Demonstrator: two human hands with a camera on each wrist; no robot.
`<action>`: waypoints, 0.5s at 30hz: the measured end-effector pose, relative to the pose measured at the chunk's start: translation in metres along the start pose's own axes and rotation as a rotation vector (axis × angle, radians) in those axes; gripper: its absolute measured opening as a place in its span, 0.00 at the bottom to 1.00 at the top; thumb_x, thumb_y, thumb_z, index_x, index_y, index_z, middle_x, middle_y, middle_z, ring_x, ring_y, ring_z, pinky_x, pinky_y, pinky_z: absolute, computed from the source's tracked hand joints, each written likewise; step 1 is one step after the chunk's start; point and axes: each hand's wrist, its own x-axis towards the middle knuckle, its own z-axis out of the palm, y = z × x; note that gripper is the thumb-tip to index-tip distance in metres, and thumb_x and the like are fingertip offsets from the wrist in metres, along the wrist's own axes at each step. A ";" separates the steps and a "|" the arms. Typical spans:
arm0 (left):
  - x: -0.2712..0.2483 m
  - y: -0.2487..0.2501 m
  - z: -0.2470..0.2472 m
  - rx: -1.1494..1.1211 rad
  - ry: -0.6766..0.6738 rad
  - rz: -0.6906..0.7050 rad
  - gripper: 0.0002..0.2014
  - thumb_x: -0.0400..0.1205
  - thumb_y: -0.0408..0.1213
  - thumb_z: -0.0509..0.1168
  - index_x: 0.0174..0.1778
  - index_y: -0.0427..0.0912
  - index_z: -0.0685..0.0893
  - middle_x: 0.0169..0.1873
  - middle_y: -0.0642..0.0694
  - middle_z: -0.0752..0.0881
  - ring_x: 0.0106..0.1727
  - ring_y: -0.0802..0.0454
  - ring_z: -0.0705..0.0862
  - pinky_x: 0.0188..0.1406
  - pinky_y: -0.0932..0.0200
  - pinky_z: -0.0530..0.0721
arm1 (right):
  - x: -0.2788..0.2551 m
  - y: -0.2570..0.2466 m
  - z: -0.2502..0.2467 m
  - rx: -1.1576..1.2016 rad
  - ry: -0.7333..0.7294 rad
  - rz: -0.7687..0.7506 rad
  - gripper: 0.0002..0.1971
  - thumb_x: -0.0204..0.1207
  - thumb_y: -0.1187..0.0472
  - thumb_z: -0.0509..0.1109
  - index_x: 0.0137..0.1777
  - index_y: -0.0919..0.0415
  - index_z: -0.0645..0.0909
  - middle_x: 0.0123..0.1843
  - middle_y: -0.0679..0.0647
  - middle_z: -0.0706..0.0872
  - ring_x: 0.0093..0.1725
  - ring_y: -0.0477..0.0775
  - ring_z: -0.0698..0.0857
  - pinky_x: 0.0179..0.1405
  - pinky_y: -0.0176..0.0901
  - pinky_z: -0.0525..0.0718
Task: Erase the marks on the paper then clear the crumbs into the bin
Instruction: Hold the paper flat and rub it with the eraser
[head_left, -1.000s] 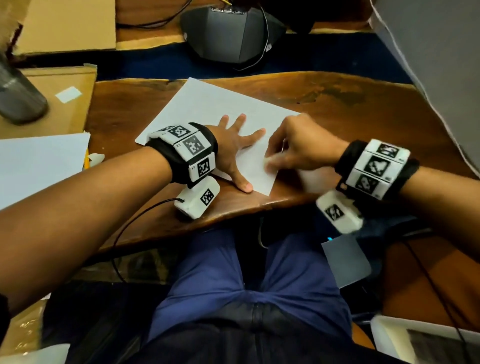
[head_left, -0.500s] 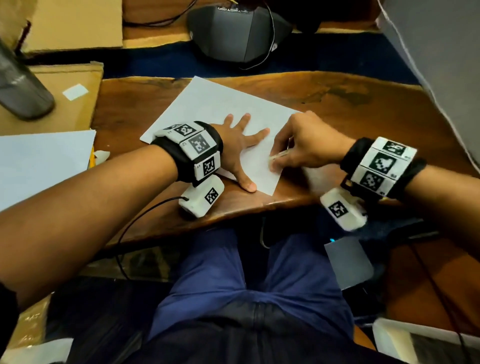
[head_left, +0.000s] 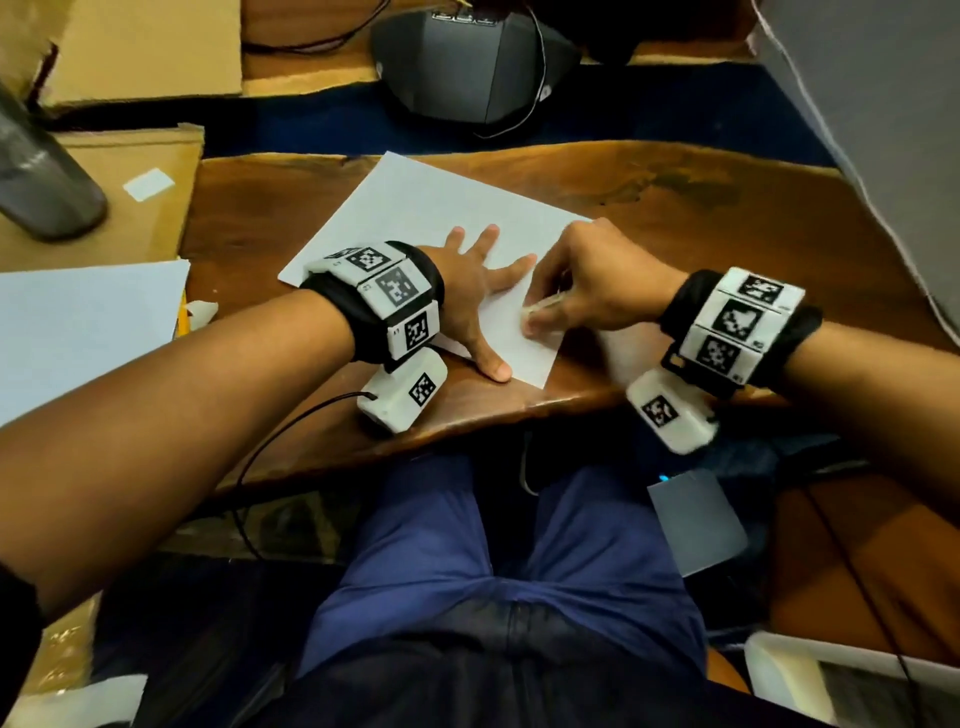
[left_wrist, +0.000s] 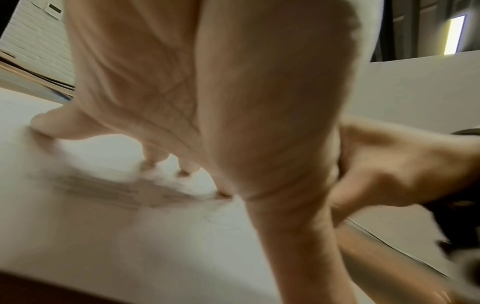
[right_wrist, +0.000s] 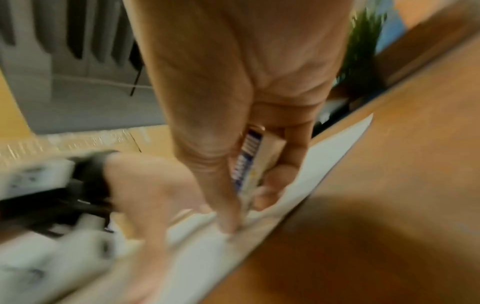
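The sheet of paper (head_left: 441, 234) lies askew on the wooden desk (head_left: 675, 208), its near corner close to the desk's front edge, and the eraser (right_wrist: 255, 162) (white, in a blue-printed sleeve) is pressed to it near that corner. This looks like the erasing step itself, with grey pencil marks (left_wrist: 111, 191) showing smeared under the left palm in the left wrist view. The right hand (head_left: 587, 291) has its grip closed round the eraser, thumb on one side and fingers on the other, wrist raised off the desk. The left hand (head_left: 483, 291) lies flat with fingers spread, pinning the sheet. Next, I'd judge, the rubbing must reach the marks by the left hand, which may need to shift. No crumbs or bin can be made out from here.
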 end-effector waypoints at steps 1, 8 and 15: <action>0.000 -0.001 0.000 -0.004 0.001 -0.002 0.71 0.52 0.77 0.72 0.80 0.69 0.28 0.82 0.48 0.25 0.83 0.34 0.30 0.78 0.22 0.51 | 0.002 0.001 0.000 0.009 0.029 0.010 0.06 0.67 0.54 0.84 0.40 0.55 0.93 0.37 0.45 0.91 0.34 0.39 0.83 0.33 0.30 0.77; -0.001 0.000 -0.001 0.009 -0.001 -0.003 0.70 0.53 0.77 0.72 0.81 0.69 0.30 0.82 0.48 0.25 0.84 0.34 0.30 0.78 0.22 0.52 | 0.005 0.002 0.001 -0.032 0.031 -0.028 0.08 0.68 0.54 0.84 0.43 0.56 0.94 0.39 0.47 0.92 0.35 0.39 0.83 0.32 0.24 0.72; 0.000 -0.001 -0.001 -0.002 -0.007 0.023 0.69 0.52 0.77 0.73 0.81 0.70 0.33 0.82 0.48 0.25 0.83 0.33 0.30 0.77 0.21 0.52 | 0.004 -0.005 0.007 -0.033 -0.022 -0.097 0.07 0.68 0.55 0.84 0.44 0.54 0.94 0.40 0.47 0.93 0.41 0.45 0.87 0.40 0.35 0.82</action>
